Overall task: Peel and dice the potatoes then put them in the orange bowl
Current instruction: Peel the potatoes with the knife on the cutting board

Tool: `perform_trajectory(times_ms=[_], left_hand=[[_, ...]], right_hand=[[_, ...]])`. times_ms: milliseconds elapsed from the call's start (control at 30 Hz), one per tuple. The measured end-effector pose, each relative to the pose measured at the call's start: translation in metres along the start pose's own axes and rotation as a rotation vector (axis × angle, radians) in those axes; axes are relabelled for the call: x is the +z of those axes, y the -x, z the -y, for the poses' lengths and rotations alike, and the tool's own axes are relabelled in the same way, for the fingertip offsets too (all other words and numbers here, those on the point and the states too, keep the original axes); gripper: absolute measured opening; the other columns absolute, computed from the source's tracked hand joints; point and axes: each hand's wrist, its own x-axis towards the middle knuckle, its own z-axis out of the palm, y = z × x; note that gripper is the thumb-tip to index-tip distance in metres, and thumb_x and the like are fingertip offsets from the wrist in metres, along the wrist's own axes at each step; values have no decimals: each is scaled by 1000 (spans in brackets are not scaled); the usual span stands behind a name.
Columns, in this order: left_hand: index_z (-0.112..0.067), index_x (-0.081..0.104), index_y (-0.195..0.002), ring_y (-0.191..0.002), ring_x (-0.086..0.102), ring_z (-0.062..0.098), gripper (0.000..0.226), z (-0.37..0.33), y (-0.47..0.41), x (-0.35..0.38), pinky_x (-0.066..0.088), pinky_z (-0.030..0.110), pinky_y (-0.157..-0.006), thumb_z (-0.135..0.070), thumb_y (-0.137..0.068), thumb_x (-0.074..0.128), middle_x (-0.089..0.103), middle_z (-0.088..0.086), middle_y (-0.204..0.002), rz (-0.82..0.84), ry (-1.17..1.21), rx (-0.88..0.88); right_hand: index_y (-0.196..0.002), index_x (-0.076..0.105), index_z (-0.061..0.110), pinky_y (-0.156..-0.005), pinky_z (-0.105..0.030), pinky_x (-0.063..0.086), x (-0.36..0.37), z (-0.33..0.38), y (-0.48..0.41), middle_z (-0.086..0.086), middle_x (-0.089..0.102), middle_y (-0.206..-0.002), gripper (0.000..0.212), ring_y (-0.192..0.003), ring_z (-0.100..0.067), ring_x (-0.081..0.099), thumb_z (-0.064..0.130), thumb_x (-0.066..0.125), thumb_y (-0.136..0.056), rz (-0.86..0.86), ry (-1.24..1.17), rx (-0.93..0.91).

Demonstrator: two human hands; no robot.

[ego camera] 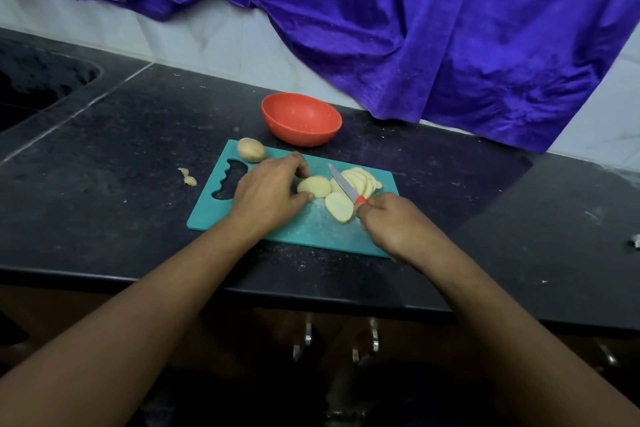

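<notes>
Several thin slices (362, 180) lie fanned at the right of the teal cutting board (311, 232). A thicker cut piece (339, 207) sits just in front of them, and the orange bowl (301, 120) stands on the counter (121, 149) just behind the board with nothing visible inside. The left hand (268, 192) pinches a peeled potato half (314, 186) between thumb and curled fingers. The right hand (388, 222) is wrapped round the red handle of a small knife (343, 184), whose blade lies just beside that half with the tip pointing away. The step looks to be slicing this half before cutting across the slices into dice. Doing it well means keeping the left fingertips tucked back from the blade, holding the half steady so it cannot rock, and keeping the slices even so the cubes match. One whole potato (251, 149) with its skin on waits at the far left corner of the board, so the task seems under halfway done.
</notes>
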Motion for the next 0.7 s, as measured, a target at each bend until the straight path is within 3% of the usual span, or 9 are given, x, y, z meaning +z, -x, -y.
perform_trajectory(times_ms=[100,333,567,700], left_hand=[[-32,54,-105,-95,61,12,30,1,0,1,55,43,-79,-32,-87,77,64,-14,-99,17,22,-12],[-33,62,-107,-96,59,9,30,5,-1,-1,48,33,-79,-13,-87,72,64,-15,-109,-33,100,-54],[-34,57,-95,-94,58,8,29,2,1,-5,48,35,-72,-11,-83,70,62,-16,-100,-9,109,-50],[-34,54,-93,-94,54,8,25,1,6,-7,51,39,-76,-25,-77,72,59,-16,-98,48,104,-1]], right_hand=[[-106,66,16,-61,-32,39,1,-2,1,-1,60,-89,34,-78,-15,57,41,42,-107,2,1,-4],[-100,63,17,-57,-30,35,-1,-3,2,0,58,-82,32,-71,-15,54,42,43,-107,8,-14,-2],[-104,66,16,-62,-32,40,-8,-2,4,-1,61,-91,34,-83,-17,59,41,42,-107,-13,2,-17],[-107,66,16,-65,-33,42,-6,-2,3,-1,61,-93,34,-86,-16,59,41,42,-107,-7,-1,-19]])
